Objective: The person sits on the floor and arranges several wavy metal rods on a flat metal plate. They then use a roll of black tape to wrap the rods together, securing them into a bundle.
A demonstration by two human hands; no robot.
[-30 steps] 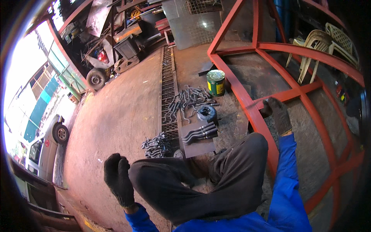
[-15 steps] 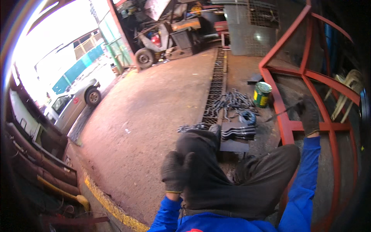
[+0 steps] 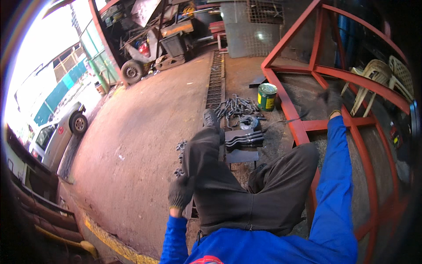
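My left hand [image 3: 180, 192], in a dark knit glove, rests against the outside of my left thigh with its fingers lying flat and nothing seen in it. Out to the right, my gloved right hand [image 3: 330, 100] is slightly blurred above the red metal frame [image 3: 299, 132]. It grips a thin dark strip-like tool [image 3: 292, 119], whose far end points left across the frame's edge. Several bent dark metal bars [image 3: 244, 140] lie stacked on a low plate [image 3: 243, 155] between my legs. Beyond them are a heap of bent metal pieces [image 3: 237, 107] and a shiny wrapped roll [image 3: 249, 122].
A green tin with a yellow label [image 3: 267, 97] stands beside the frame. Small metal parts [image 3: 180, 157] lie left of my leg. A floor grating [image 3: 215, 81] runs ahead. Plastic chairs [image 3: 376, 75] stand right, a loose wheel [image 3: 132, 71] and scrap at the back, a vehicle [image 3: 59, 132] outside.
The view has swung right, so the scene sits further left. My left leg has stretched forward, and my left hand has slid from the top of the thigh to its outer side. The strip-like tool stays in my right hand.
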